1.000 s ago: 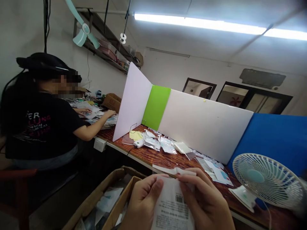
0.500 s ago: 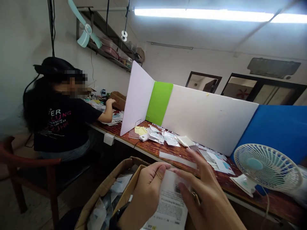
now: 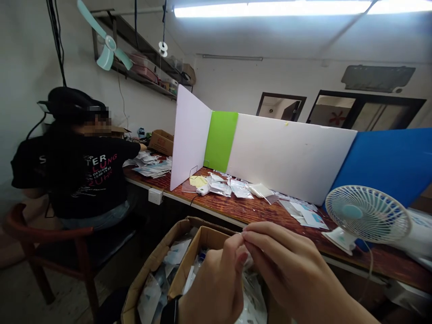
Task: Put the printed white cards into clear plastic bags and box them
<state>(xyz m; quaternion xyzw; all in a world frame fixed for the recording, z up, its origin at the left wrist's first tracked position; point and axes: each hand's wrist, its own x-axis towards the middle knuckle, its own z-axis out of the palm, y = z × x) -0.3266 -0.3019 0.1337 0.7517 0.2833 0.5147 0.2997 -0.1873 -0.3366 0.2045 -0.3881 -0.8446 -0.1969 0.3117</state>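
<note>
I'm pinching with both hands close together above the open cardboard box [image 3: 151,270], my left hand [image 3: 212,290] and right hand [image 3: 286,261] narrowed to fingertips meeting at one spot, and my fingers [image 3: 270,234] are hiding most of what they grip. A clear packet [image 3: 251,299] seems to be hanging from that pinch, its long axis running roughly upright, and the frame is cutting off its lower end, so I can't make out its full shape. It's hanging over the box, which is holding a loose heap of plastic packets [image 3: 158,281]. In the head view, a co-worker [image 3: 81,157] is sitting at the far end of the table [image 3: 222,209], turned away, with both hands out of sight.
</note>
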